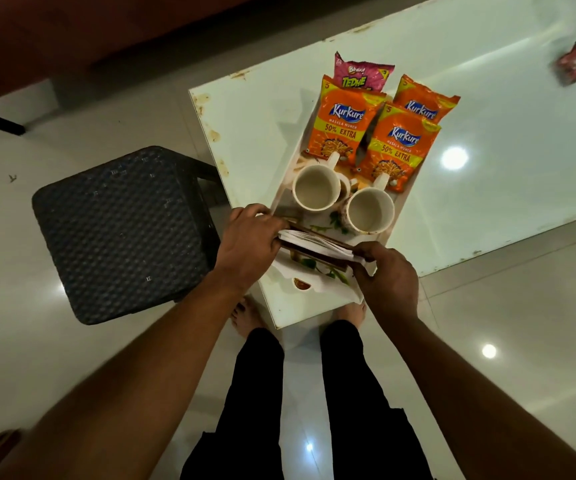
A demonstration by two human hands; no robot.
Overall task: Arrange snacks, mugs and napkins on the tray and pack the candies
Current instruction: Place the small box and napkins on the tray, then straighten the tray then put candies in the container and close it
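Observation:
A white tray point(288, 180) with a leaf print lies on the corner of a pale glass table point(252, 133). At its far end lie three orange Kurkure packets point(343, 124) and a pink snack packet point(362, 75). Two empty cream mugs point(316, 188) point(369, 211) stand upright in the middle. At the near end a stack of white napkins point(314, 242) sits in a brown holder. My left hand point(245, 244) grips its left end and my right hand point(387, 275) grips its right end.
A dark woven stool point(124, 233) stands on the floor left of the table. A red wrapper point(574, 62) lies far right on the table. My legs and bare feet are below the table corner. A dark sofa edge runs along the top left.

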